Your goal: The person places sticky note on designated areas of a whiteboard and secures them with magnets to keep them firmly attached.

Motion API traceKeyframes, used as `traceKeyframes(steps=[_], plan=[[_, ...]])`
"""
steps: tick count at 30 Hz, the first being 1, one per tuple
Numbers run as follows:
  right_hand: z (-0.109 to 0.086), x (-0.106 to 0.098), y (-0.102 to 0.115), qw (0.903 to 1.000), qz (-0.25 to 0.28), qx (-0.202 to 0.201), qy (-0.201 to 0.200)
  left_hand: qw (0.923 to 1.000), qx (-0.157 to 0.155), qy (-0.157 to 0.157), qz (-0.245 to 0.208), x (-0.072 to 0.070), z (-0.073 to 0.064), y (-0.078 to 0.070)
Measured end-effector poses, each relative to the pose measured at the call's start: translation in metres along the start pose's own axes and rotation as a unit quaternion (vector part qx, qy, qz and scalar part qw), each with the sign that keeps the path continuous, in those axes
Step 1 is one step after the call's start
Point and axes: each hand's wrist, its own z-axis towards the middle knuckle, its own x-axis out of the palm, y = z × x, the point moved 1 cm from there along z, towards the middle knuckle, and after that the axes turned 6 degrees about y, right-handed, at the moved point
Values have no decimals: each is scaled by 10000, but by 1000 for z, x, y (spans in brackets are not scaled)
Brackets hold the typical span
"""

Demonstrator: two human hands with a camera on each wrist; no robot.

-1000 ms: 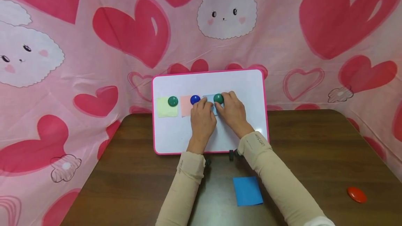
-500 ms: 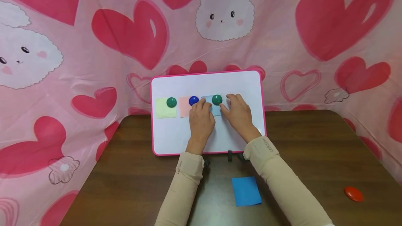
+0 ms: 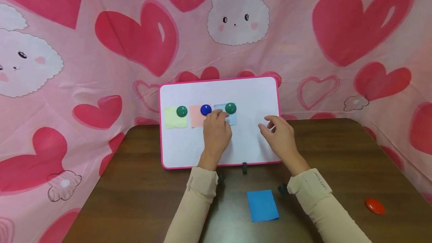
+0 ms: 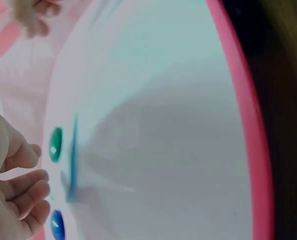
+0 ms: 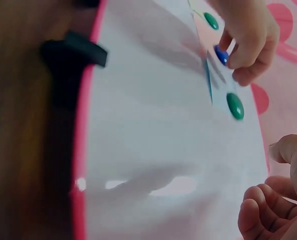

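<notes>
A whiteboard (image 3: 253, 141) with a pink frame stands tilted on the table. Three notes hang side by side on it: a yellow-green note (image 3: 173, 121) under a green magnet (image 3: 182, 111), a salmon note (image 3: 195, 120) under a blue magnet (image 3: 206, 110), and a light blue note (image 3: 233, 119) under another green magnet (image 3: 231, 108). My left hand (image 3: 217, 134) is over the light blue note's lower left, fingers loosely bent around nothing, as the left wrist view shows. Off to the right, my right hand (image 3: 281, 136) is in front of the board's right edge, thumb and fingers apart, holding nothing.
On the table in front of the board lies a bright blue sticky note (image 3: 263, 205). A red magnet (image 3: 375, 206) is at the far right. A black clip (image 3: 244, 168) sits on the board's lower edge. A pink heart-patterned cloth (image 3: 189, 55) hangs behind.
My right hand has let go of the green magnet on the light blue note and moved right and down. The magnet stays on the board. My left hand has hardly moved.
</notes>
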Motion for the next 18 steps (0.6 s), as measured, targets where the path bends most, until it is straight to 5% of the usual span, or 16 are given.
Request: traceKeyframes(steps=[6, 10, 13, 18], plan=[[-27, -22, -30, 9997, -144, 85, -162, 9962, 139, 830, -239, -1, -15, -21], [-47, -39, -50, 9994, -199, 266, -103, 9837, 205, 1720, -485, -2, -36, -33], [-64, -51, -64, 9987, -318, 386, -116, 9651, 280, 2523, -638, -4, -54, -39], [-90, -73, -85, 9951, -685, 542, -458, 9134, 445, 3944, -900, -7, -84, -41]])
